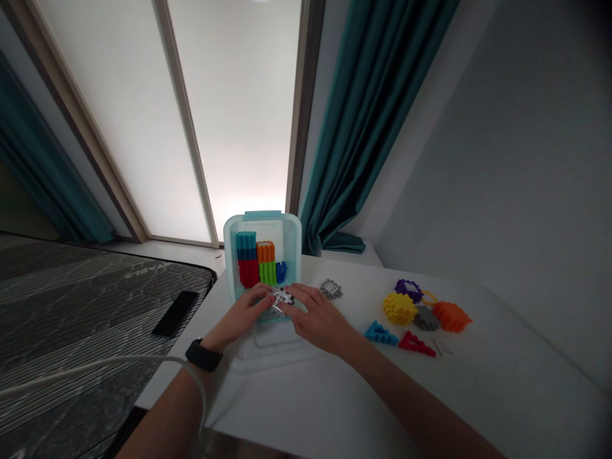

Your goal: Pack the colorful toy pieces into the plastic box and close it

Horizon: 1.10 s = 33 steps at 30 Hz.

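Note:
My left hand (245, 312) and my right hand (316, 317) meet at the near edge of a translucent light-blue puzzle tray (262, 223). Fingertips of both rest on a small grey lattice piece (281, 303), which partly hides under them. Inside the tray stand a teal block (246, 245), a red block (248, 273), an orange block (266, 252), a green block (268, 273) and a blue block (281, 271). A grey gear-shaped piece (331, 289) lies just beyond my right hand.
To the right lie a yellow piece (399, 308), a purple piece (408, 291), an orange piece (450, 316), blue and red triangular pieces (381, 333) (415, 344) and a white card (444, 346). A mattress (95, 299) with a black phone (175, 313) adjoins the white table (497, 382).

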Each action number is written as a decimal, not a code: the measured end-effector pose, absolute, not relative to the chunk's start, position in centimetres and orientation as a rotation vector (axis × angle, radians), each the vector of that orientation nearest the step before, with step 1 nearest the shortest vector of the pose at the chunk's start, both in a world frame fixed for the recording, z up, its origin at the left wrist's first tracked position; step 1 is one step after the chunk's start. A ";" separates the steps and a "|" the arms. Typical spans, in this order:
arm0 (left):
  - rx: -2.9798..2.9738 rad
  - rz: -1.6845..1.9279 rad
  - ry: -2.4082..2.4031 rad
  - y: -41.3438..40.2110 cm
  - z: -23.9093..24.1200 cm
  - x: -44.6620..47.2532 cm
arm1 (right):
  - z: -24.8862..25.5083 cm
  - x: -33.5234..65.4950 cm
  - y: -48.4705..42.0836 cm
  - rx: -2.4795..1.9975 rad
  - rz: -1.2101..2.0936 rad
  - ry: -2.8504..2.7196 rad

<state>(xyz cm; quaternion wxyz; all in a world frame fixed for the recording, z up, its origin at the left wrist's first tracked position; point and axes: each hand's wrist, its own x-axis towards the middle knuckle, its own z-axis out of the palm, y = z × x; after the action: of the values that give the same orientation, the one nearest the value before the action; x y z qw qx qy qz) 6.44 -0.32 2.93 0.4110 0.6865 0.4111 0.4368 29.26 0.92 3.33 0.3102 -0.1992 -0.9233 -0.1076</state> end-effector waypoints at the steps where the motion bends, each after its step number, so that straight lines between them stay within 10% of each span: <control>1: 1.703 1.106 1.023 -0.3 3.0 6.4 | 3.1 29.2 1.2 -0.501 -0.360 -2.432; 14: 1.289 1.352 0.949 0.4 1.2 6.4 | 3.0 27.3 4.0 -0.583 -0.071 -2.120; 33: 2.251 1.115 1.336 -3.0 1.1 6.9 | 4.6 21.4 4.3 -0.806 0.144 -1.918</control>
<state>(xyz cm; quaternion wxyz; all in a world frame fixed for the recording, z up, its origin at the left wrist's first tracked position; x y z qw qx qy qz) 6.92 -3.04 1.08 0.1477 0.7826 0.4643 0.3875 21.39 4.33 4.61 0.5039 -0.3337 -0.7945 0.0596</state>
